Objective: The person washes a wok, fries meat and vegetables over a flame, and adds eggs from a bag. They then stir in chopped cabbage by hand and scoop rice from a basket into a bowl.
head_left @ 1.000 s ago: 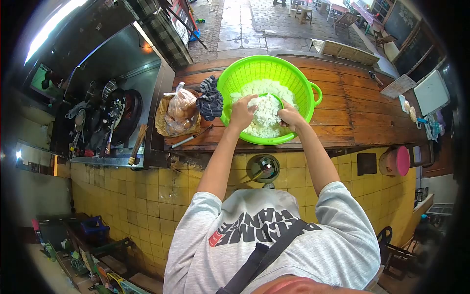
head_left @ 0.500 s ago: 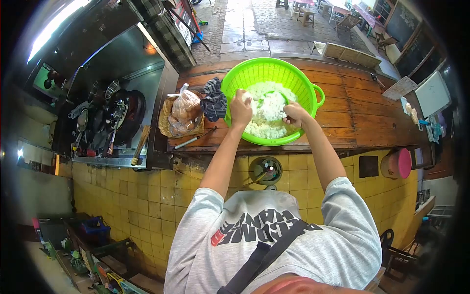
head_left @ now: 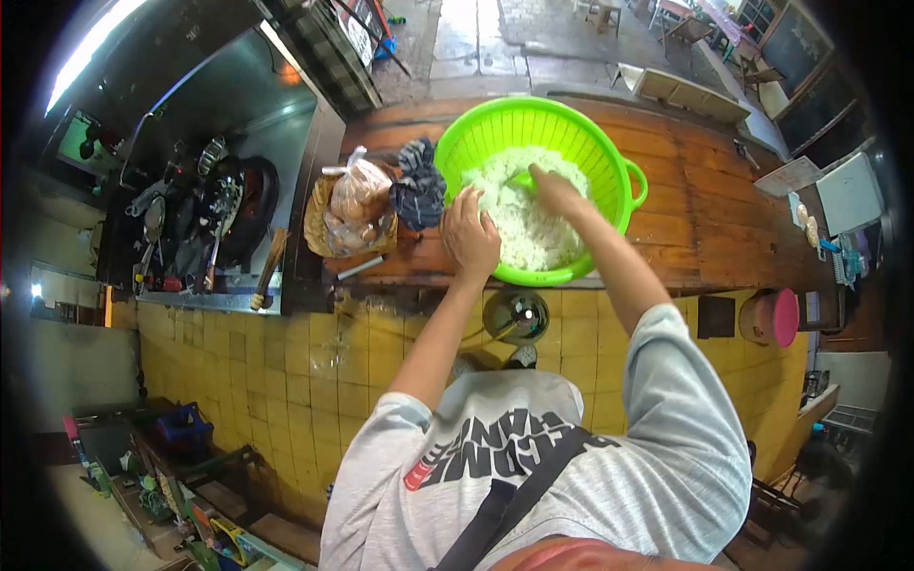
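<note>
A bright green plastic basket [head_left: 609,157] with slotted walls stands on the wooden counter, tilted slightly, with a mass of white cooked rice [head_left: 543,238] inside. My right hand [head_left: 557,193] reaches into it, blurred by motion, closed around a green rice paddle [head_left: 521,179] whose end is partly sunk in the rice. At the basket's near left side, my left hand [head_left: 469,236] grips the rim, its fingertips close to the rice. A dark checked cloth [head_left: 417,186] lies just left of that hand.
Left of the basket, a woven basket [head_left: 319,228] holds a tied plastic bag of brown eggs [head_left: 357,205]. A stove with a black wok [head_left: 252,205] stands further left. Below the counter is a round gas cylinder [head_left: 517,317]. At the right is a pink-lidded bucket [head_left: 784,317].
My left hand has moved from over the rice down to the basket's rim. My right hand has swept the paddle left and away from me through the rice. The basket is more tilted.
</note>
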Demonstrator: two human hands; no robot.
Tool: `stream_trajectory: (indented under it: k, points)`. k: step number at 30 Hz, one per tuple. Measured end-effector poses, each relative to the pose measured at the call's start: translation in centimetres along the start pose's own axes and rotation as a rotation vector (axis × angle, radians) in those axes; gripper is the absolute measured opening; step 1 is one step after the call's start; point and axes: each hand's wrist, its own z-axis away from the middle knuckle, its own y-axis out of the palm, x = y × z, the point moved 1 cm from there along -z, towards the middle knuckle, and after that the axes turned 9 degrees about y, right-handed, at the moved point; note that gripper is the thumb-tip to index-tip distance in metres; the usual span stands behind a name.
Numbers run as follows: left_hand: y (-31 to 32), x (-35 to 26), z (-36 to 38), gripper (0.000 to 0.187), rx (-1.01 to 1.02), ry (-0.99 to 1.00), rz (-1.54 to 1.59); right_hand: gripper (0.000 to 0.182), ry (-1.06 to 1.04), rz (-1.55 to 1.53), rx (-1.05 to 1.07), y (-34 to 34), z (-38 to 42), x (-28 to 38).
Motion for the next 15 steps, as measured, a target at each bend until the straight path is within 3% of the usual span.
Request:
stream_trajectory:
  k: [3, 7, 9, 10, 14, 15]
  points:
    - [0.2, 0.4, 0.4, 0.027, -0.004, 0.023, -0.011, 0.066, 0.019, -0.001, 0.263, -1.5, 0.2, -0.5]
    - [0.0, 0.3, 0.6, 0.026, -0.015, 0.007, -0.011, 0.072, 0.034, -0.031, 0.272, -0.9, -0.1, -0.8]
    - [0.0, 0.3, 0.7, 0.026, -0.022, 0.02, 0.0, 0.072, 0.067, -0.121, 0.363, -2.3, 0.8, -0.8]
    - [0.0, 0.4, 0.7, 0.026, -0.027, 0.03, 0.002, 0.07, 0.181, -0.273, 0.468, -3.6, 1.1, -1.3]
    - [0.0, 0.7, 0.7, 0.026, -0.014, 0.022, 0.028, 0.069, 0.253, -0.378, 0.408, -5.8, -0.5, -3.2]
    - [0.1, 0.8, 0.8, 0.027, -0.019, 0.034, 0.037, 0.069, 0.131, -0.185, 0.079, -5.6, -1.6, -3.8]
